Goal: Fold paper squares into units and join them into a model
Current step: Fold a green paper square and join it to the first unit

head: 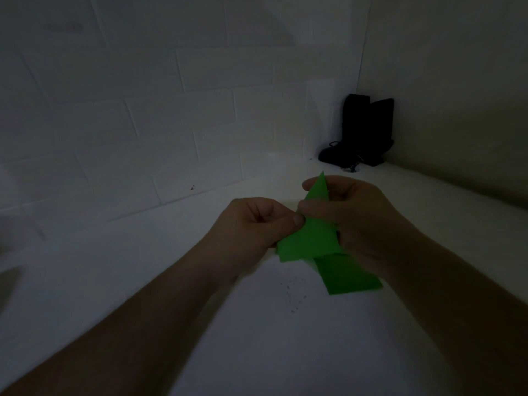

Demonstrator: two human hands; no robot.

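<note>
- You have a white work surface [171, 281] filling the lower half of the view, dimly lit.
- At 11 o'clock a white wall [143, 110] of brick-shaped tiles rises behind it, with a small dark mark [192, 187] low on one tile.
- At 1 o'clock a black object [361, 132] stands in the corner where two walls meet; what it is cannot be told.
- At 6 o'clock, faint dark specks [294, 295] dot the surface.
</note>
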